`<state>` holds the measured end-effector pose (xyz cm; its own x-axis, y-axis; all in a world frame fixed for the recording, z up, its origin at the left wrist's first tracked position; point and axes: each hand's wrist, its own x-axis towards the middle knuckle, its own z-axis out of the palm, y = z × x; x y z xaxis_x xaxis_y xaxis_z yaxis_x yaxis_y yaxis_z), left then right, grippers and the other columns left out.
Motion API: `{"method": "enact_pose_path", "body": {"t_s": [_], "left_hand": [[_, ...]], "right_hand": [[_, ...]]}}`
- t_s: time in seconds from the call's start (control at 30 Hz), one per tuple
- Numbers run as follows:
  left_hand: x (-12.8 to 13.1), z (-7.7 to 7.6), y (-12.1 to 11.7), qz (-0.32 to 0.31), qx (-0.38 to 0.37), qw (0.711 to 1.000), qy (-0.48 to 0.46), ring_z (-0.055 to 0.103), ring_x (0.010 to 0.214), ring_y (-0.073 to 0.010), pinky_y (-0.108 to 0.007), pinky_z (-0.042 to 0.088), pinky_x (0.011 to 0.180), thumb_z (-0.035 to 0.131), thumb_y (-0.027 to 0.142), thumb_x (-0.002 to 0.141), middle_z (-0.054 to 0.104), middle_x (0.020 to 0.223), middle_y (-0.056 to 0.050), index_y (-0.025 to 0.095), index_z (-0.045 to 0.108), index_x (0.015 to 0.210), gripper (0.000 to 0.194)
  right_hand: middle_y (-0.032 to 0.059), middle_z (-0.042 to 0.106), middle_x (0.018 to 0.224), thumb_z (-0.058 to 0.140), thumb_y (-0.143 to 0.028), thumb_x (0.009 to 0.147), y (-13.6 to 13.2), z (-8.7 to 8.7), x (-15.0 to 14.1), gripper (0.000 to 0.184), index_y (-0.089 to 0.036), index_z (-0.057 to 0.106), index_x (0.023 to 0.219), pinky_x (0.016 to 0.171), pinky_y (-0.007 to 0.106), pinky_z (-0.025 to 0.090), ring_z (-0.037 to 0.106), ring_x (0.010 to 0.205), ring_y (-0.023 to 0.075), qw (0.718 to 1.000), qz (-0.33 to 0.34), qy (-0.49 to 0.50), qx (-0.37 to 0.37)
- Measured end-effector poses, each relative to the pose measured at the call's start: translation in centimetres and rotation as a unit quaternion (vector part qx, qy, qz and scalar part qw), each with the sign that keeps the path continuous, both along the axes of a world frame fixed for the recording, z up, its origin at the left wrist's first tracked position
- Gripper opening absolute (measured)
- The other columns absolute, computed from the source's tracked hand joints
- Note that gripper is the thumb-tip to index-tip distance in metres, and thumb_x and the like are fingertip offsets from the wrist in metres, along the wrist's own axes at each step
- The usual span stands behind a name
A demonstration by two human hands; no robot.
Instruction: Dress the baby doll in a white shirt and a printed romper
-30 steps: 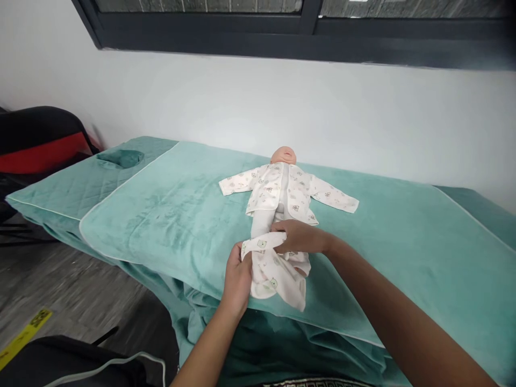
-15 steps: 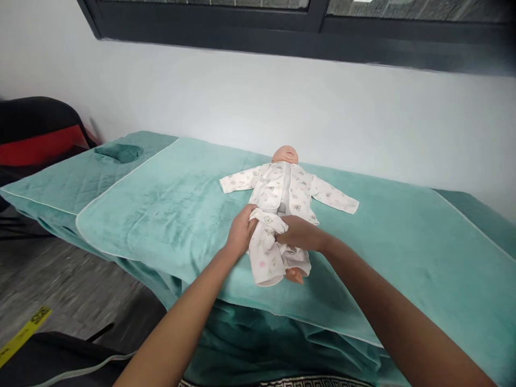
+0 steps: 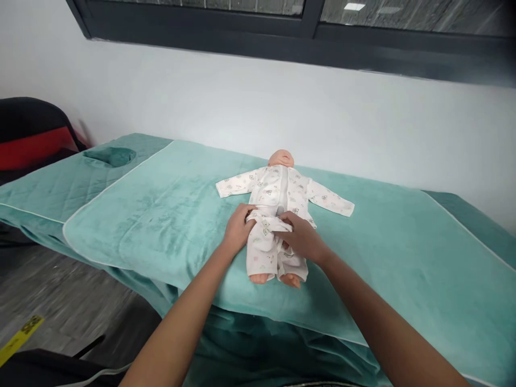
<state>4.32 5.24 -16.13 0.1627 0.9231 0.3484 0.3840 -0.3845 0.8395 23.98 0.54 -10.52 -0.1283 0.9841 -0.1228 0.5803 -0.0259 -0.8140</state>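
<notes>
On its back lies a baby doll (image 3: 281, 158), head toward the wall and feet toward me. A white printed jacket (image 3: 271, 188) covers its chest, with both sleeves spread outward. Matching white printed pants (image 3: 262, 255) are around its legs, and both feet stick out of the cuffs. My left hand (image 3: 238, 228) grips the waistband at the doll's hip on the left side of the picture. Across from it, my right hand (image 3: 301, 232) pinches the front of the waistband near the middle. Part of the waistband is hidden behind my fingers.
Under the doll is a teal plush-covered massage bed (image 3: 169, 204) with a face hole (image 3: 110, 156) at its left end. A white wall (image 3: 258, 102) and a dark window frame (image 3: 258, 40) stand behind. A black and red chair (image 3: 36, 140) is at the left.
My left hand has moved from the lower leg up to the hip, drawing the pants up that leg. Both doll feet now show below the cuffs. My right hand has stayed near the waist.
</notes>
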Motion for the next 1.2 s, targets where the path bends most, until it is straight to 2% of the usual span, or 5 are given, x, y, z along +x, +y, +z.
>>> {"method": "enact_pose_path", "body": {"t_s": [0.23, 0.57, 0.9, 1.03, 1.2], "left_hand": [[-1.2, 0.7, -0.2, 0.056, -0.081, 0.974, -0.205, 0.057, 0.112, -0.0214, -0.032, 0.042, 0.097, 0.064, 0.037, 0.083, 0.064, 0.116, -0.007, 0.02, 0.066, 0.105, 0.028], [2.2, 3.3, 2.8, 0.017, -0.003, 0.998, 0.066, 0.056, 0.082, -0.018, -0.032, 0.042, 0.08, 0.061, 0.023, 0.083, 0.063, 0.085, -0.001, 0.021, 0.062, 0.084, 0.003], [-4.0, 1.0, 3.9, 0.3, -0.121, 0.925, -0.199, 0.053, 0.059, -0.013, -0.026, 0.042, 0.059, 0.05, 0.02, 0.085, 0.054, 0.072, 0.003, 0.02, 0.052, 0.095, 0.01], [-3.7, 0.9, 2.4, 0.127, -0.091, 0.982, -0.105, 0.058, 0.078, -0.0167, -0.029, 0.045, 0.076, 0.06, 0.028, 0.08, 0.064, 0.081, -0.001, 0.02, 0.064, 0.089, 0.012], [-2.8, 2.0, 0.5, -0.094, -0.155, 0.982, -0.062, 0.06, 0.088, -0.0203, -0.031, 0.045, 0.082, 0.065, 0.045, 0.082, 0.07, 0.093, -0.003, 0.02, 0.071, 0.098, 0.031]], "right_hand": [[0.0044, 0.061, 0.091, 0.055, -0.051, 0.088, -1.0, -1.0, 2.7, 0.029, -0.024, 0.052, 0.099, 0.074, 0.034, 0.047, 0.058, 0.082, 0.0202, 0.966, -0.146, 0.097, 0.192], [0.0085, 0.059, 0.096, 0.045, -0.034, 0.095, 2.5, -0.6, 1.1, 0.016, -0.022, 0.054, 0.09, 0.06, 0.031, 0.034, 0.055, 0.083, 0.0229, 0.911, -0.081, -0.327, 0.24], [0.0025, 0.062, 0.072, 0.056, -0.051, 0.08, 1.2, -5.0, 14.9, 0.034, -0.018, 0.058, 0.085, 0.059, 0.031, 0.043, 0.056, 0.062, 0.0172, 0.892, -0.421, -0.002, 0.165], [0.0052, 0.066, 0.084, 0.063, -0.047, 0.077, -1.4, -5.9, 14.2, 0.03, -0.019, 0.063, 0.089, 0.07, 0.036, 0.045, 0.059, 0.074, 0.0205, 0.908, -0.378, -0.056, 0.173], [0.0032, 0.067, 0.093, 0.058, -0.042, 0.087, -2.8, -4.6, 6.9, 0.02, -0.023, 0.064, 0.092, 0.078, 0.034, 0.049, 0.062, 0.085, 0.0196, 0.988, -0.051, 0.041, 0.139]]}}
